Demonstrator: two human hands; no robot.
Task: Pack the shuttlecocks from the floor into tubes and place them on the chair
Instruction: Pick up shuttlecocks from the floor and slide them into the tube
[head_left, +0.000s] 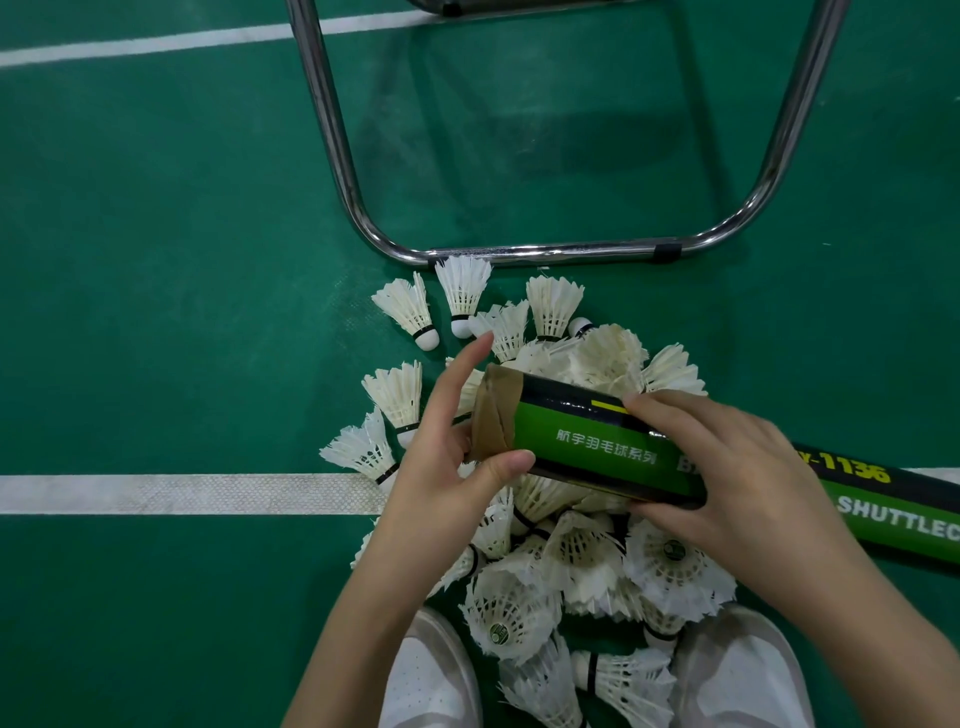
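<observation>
Nearest the camera, two white shoes, the left shoe (431, 675) and the right shoe (743, 670), stand on the green court floor (156, 312), with the near edge of a heap of white feather shuttlecocks (582, 561) lying between and just ahead of them. Above the heap, both hands hold a green and black tube (597, 441) lying roughly level, its brown-taped end pointing left. The left hand (447, 457) is at that taped end: its thumb presses on the tube's near side beside the tape, while the index finger is stretched out straight past the mouth; the other fingers are behind the tube and cannot be seen well. The right hand (727, 467) is wrapped over the tube's middle, fingers curled across the top and thumb underneath, gripping it firmly. Just right of that hand, a second tube (893, 504), green and black with yellow and white lettering, lies on the floor and runs off the right edge. A white court line (182, 493) crosses the floor from the left and passes under the heap. Farther out, loose shuttlecocks lie scattered at the heap's far edge, one (462, 291) touching the chrome base bar of the chair frame (545, 252). The frame's legs rise toward the top, and a second white line (156, 44) runs beyond it.
</observation>
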